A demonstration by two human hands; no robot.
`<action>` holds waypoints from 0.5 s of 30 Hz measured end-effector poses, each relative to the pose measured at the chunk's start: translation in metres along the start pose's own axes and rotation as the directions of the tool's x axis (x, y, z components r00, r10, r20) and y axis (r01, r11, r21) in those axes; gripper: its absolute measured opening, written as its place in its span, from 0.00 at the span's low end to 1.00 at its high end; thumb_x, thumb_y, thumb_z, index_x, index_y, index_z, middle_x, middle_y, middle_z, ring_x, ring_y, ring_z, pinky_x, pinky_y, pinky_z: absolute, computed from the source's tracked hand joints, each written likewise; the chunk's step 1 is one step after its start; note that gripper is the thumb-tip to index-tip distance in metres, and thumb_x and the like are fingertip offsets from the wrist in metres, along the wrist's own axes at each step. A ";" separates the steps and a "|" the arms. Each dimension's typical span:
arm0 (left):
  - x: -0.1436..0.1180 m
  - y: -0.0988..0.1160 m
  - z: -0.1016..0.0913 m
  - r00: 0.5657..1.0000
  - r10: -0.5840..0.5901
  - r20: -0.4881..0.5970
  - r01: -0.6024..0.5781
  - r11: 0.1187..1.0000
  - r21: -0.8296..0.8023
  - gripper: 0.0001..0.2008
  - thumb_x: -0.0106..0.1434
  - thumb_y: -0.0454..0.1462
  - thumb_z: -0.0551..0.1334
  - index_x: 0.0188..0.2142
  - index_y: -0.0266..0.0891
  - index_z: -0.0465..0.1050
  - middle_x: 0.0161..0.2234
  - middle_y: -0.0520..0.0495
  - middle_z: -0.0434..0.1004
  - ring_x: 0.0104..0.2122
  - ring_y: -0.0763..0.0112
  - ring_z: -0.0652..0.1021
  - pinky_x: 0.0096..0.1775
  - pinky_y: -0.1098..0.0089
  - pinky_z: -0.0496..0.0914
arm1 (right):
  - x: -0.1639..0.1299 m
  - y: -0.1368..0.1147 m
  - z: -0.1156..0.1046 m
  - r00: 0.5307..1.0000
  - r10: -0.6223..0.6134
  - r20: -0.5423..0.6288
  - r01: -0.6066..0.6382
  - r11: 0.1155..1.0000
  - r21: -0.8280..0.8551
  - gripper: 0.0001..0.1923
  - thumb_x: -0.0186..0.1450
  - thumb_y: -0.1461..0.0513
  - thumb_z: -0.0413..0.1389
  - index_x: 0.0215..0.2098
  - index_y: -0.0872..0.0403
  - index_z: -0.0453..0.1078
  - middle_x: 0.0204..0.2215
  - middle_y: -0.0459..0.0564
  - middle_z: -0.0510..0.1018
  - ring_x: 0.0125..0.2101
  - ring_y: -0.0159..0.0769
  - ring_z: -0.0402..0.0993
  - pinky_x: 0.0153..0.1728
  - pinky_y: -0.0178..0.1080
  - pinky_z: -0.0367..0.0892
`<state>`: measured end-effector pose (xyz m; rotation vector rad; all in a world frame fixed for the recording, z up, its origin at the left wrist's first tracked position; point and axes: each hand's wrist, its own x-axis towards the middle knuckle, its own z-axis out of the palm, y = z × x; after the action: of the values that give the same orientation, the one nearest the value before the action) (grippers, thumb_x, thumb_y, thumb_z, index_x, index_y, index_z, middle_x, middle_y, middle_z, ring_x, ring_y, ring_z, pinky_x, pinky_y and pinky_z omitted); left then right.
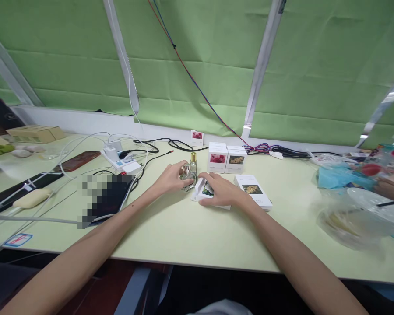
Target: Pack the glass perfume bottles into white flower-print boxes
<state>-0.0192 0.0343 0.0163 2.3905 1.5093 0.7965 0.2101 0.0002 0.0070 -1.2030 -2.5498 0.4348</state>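
Glass bottle (188,178) half-hidden by left hand (171,176), right hand (222,191) covering box (207,195)

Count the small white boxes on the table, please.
5: one by the wall, two side by side, one under the right hand, one lying beside it. Others may be hidden.

Bright and even, with soft daylight filtered through the green blinds (197,65) behind the table (184,232). Only faint, short shadows under the forearms and boxes. Mild glare on the clear plastic bag (354,218) at right. Strongly bent at the edges, window frames curved. Slightly soft in the corners; one patch pixelated at left.
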 end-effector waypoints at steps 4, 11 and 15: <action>-0.001 0.001 0.002 0.999 -0.039 -0.014 0.038 0.998 -0.052 0.15 0.54 0.47 0.67 0.33 0.43 0.65 0.24 0.57 0.69 0.23 0.71 0.69 0.27 0.71 0.58 | 0.000 0.001 0.001 1.000 0.022 -0.008 -0.022 1.000 -0.018 0.40 0.60 0.51 0.62 0.66 0.51 0.55 0.55 0.61 0.70 0.52 0.54 0.70 0.48 0.48 0.66; 0.001 -0.002 0.006 0.984 -0.168 -0.056 0.155 0.970 -0.185 0.19 0.52 0.48 0.69 0.37 0.43 0.67 0.27 0.53 0.76 0.27 0.66 0.77 0.28 0.71 0.65 | 0.000 -0.001 -0.001 0.996 0.084 -0.023 -0.084 0.996 -0.038 0.41 0.61 0.50 0.62 0.67 0.50 0.53 0.53 0.60 0.70 0.50 0.54 0.71 0.47 0.46 0.65; 0.002 -0.004 0.007 0.960 -0.276 -0.046 0.251 0.922 -0.296 0.23 0.49 0.47 0.72 0.40 0.43 0.65 0.25 0.54 0.77 0.24 0.66 0.77 0.25 0.72 0.64 | 0.000 -0.002 0.000 0.995 0.092 -0.042 -0.093 0.995 -0.040 0.40 0.61 0.51 0.62 0.67 0.50 0.53 0.51 0.60 0.71 0.49 0.54 0.71 0.46 0.46 0.65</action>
<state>-0.0183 0.0387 0.0090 1.9179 1.5803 0.9887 0.2091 -0.0007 0.0077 -1.3351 -2.4889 0.3761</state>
